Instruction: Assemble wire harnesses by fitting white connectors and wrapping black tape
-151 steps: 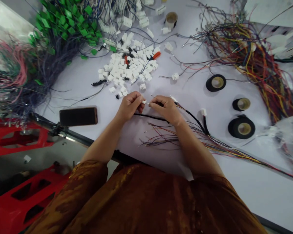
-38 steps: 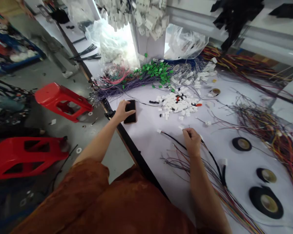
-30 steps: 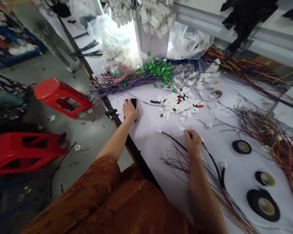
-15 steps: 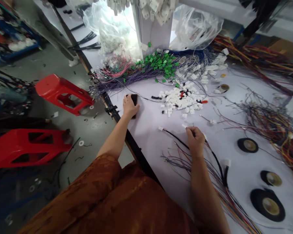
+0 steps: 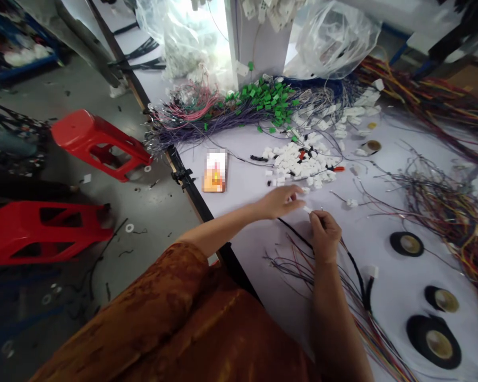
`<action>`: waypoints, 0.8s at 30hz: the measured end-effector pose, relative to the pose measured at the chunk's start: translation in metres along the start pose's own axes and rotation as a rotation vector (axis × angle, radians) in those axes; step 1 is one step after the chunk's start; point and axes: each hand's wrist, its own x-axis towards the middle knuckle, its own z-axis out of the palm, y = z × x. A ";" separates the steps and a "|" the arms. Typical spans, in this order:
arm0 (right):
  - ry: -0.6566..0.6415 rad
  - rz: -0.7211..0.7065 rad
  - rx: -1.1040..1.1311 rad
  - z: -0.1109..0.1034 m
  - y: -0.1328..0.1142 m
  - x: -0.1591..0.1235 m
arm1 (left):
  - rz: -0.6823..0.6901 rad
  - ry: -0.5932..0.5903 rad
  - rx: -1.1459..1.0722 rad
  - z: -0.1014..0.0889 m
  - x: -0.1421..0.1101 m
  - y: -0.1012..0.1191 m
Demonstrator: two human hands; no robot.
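My right hand [image 5: 325,233] pinches a small white connector [image 5: 308,210] between thumb and fingers. Just left of it, my left hand [image 5: 279,203] reaches over the table with its fingers apart and nothing visible in them. Beneath and beside my hands runs a wire harness in black sleeving [image 5: 356,270], with a white plug [image 5: 373,272] on one branch. Loose wire ends [image 5: 281,261] fan out left of my right forearm. A phone [image 5: 215,171] with a lit, blurred-out screen lies near the table's left edge.
Beyond my hands is a pile of white connectors [image 5: 302,162]; green connectors [image 5: 269,101] lie on purple wires behind it. Black tape rolls [image 5: 407,244] and tangled wires [image 5: 434,196] occupy the right side. Red stools [image 5: 99,143] stand on the floor at left.
My left hand has left the phone and moved right, close to my right hand. The phone's screen, dark before, is now lit. My right hand keeps its pinch on the connector.
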 end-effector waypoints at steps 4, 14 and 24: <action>0.008 0.029 0.059 -0.001 0.002 0.002 | 0.009 -0.244 -0.223 0.039 0.020 0.000; -0.003 0.039 0.019 0.006 -0.011 0.003 | -0.294 -0.139 -0.715 0.053 0.017 -0.013; -0.098 0.088 0.165 0.000 -0.013 0.006 | -0.303 -0.012 -0.845 0.061 0.016 -0.018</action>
